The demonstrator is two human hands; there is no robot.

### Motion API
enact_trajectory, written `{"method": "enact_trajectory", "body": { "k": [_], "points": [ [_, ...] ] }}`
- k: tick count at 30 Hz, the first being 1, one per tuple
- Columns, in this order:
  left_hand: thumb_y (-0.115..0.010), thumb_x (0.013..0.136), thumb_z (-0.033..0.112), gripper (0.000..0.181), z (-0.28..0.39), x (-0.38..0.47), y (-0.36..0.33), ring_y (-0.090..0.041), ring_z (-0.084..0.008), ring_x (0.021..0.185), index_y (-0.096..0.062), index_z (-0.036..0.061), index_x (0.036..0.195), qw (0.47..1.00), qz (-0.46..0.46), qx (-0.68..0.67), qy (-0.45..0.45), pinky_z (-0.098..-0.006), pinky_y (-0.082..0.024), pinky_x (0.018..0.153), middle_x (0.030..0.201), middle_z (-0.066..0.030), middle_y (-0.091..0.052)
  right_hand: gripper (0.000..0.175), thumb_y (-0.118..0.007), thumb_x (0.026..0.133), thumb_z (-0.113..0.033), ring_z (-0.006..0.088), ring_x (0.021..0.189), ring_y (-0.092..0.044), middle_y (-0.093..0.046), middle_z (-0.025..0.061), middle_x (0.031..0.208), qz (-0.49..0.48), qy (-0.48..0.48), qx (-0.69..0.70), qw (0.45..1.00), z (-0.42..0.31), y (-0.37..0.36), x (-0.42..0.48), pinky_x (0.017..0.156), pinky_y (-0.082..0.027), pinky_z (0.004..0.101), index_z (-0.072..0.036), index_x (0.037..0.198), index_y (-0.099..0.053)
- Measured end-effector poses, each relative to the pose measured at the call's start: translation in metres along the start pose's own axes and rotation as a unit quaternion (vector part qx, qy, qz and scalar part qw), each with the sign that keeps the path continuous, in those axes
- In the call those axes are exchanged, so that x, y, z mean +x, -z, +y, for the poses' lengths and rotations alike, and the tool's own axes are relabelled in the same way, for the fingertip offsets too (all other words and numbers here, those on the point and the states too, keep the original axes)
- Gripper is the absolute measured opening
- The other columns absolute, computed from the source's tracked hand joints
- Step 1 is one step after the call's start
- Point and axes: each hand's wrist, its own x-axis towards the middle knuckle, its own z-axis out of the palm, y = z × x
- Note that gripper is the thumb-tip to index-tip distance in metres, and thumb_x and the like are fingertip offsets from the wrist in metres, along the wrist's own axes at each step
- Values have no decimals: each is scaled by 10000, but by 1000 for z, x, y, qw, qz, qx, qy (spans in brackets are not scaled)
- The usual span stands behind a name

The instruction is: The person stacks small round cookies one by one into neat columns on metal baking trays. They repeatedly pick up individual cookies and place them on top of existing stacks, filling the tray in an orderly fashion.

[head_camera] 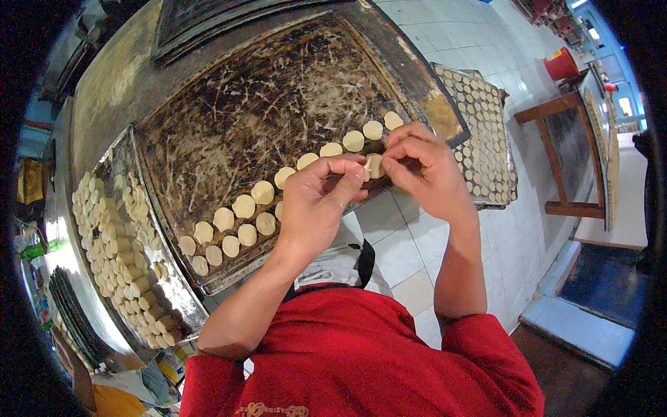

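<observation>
My left hand (320,200) pinches a small pale dough piece (374,167) between thumb and fingers, over the near edge of a dark, worn baking tray (271,88). From the other side, the bent fingertips of my right hand (430,172) meet the same piece. It looks like a round slice or a short stack; the fingers partly cover it. Along the tray's near side run two rows of flat dough discs (263,193). My left hand hides part of the nearer row.
To the left, a metal tray (174,284) holds many stacked dough discs (117,245). Another disc-filled tray (477,135) sits low on the right, above the tiled floor (406,250). Farther right stand a wooden-legged table (555,156) and a red bucket (561,63).
</observation>
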Motion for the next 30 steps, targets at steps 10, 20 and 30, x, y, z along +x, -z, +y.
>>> {"method": "enact_trajectory", "body": {
  "k": [10, 20, 30],
  "points": [
    [-766, 870, 49, 155, -6, 15, -14, -641, -294, 1005, -758, 49, 1026, 916, 0, 297, -270, -394, -523, 858, 1111, -112, -662, 154, -770, 890, -114, 211, 853, -654, -662, 115, 981, 2, -83, 73, 994, -3, 14, -3, 676, -497, 319, 18, 939, -708],
    [-784, 806, 152, 228, -5, 5, 15, -518, -307, 1146, -776, 97, 1028, 772, 59, 574, -266, -455, -418, 982, 1123, -63, -609, 254, -825, 826, -174, 313, 716, -644, -650, 174, 807, 66, -148, -120, 979, 42, 29, -5, 674, -510, 412, 41, 800, -694],
    [-714, 877, 42, 446, 38, -64, 75, -495, -356, 1355, -670, 72, 1320, 786, 171, 564, -188, -482, -377, 1160, 1401, -170, -556, 364, -771, 882, -381, 389, 1013, -664, -695, 211, 1019, 156, -157, -80, 972, 49, 21, -5, 897, -531, 479, -45, 1022, -752]
  ]
}}
